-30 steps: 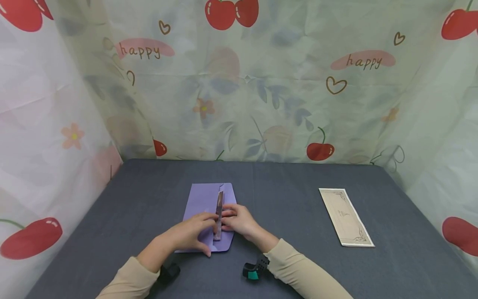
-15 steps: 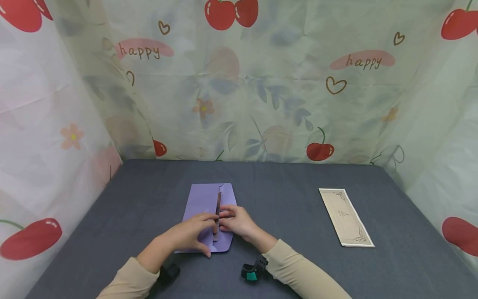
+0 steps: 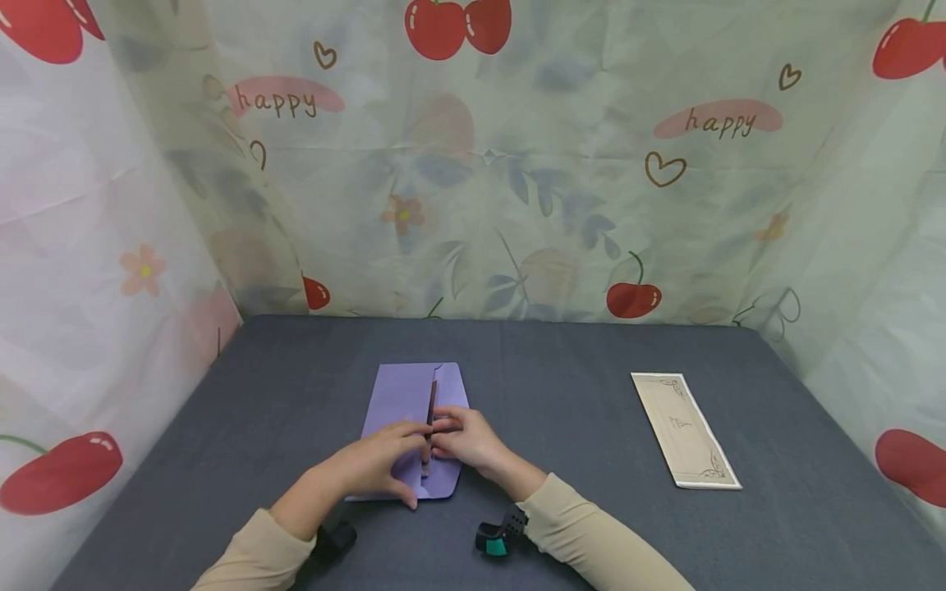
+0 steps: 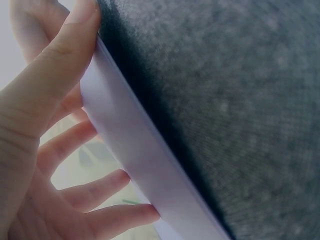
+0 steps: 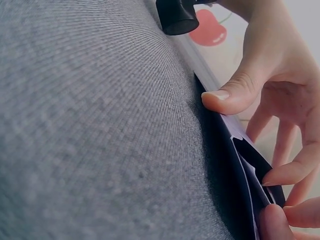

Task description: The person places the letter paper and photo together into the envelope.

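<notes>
A purple envelope (image 3: 395,392) lies on the dark table, its slit opening facing right. Only a thin dark strip of a card (image 3: 433,394) shows at that opening; the rest is inside. My left hand (image 3: 369,460) grips the envelope, thumb at its near edge and fingertips by the slit, as the left wrist view also shows. From the right, my right hand (image 3: 473,439) pinches the card's outer edge with its fingertips. In the right wrist view, a gap stands between the envelope's layers (image 5: 250,157) beside the fingertips of both hands.
A beige card with ornate corner print (image 3: 683,431) lies apart at the right of the table. Dark cloth covers the tabletop (image 3: 562,386). A patterned curtain (image 3: 480,205) rises behind it and on both sides. Black straps with wrist cameras (image 3: 498,538) hang under the wrists.
The card has slid leftward into the envelope, so its visible strip is narrower. My right hand has followed it slightly left. My left hand has stayed in place.
</notes>
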Demonstrator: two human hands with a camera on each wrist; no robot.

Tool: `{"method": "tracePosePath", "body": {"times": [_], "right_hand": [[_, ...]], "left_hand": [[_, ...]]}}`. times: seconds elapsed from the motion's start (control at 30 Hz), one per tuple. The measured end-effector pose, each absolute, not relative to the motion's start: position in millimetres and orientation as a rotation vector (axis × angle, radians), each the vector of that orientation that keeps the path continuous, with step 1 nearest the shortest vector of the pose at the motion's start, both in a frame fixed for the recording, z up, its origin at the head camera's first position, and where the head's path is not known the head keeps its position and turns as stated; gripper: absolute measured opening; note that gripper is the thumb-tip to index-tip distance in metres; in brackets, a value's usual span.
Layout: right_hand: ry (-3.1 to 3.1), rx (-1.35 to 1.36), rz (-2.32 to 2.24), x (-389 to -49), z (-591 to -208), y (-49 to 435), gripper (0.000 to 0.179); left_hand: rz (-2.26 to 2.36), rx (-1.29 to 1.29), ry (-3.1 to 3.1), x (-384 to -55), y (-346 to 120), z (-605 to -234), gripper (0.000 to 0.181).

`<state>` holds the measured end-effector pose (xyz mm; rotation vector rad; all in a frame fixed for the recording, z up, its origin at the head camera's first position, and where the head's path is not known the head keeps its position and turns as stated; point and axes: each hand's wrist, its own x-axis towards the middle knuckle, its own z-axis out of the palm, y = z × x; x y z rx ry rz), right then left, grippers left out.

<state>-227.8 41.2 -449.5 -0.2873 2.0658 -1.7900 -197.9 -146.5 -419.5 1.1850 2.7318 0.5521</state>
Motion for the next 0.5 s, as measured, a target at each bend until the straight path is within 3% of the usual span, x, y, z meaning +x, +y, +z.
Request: {"method": "tracePosePath", "body": {"times": [0.5], "right_hand": [[2.069,-0.295,-1.776,-228.0,-448.4,40.3,0.048]], "left_hand": [[0.559,1.202,2.727,-198.4,-147.1,-420.1,0.045]]}}
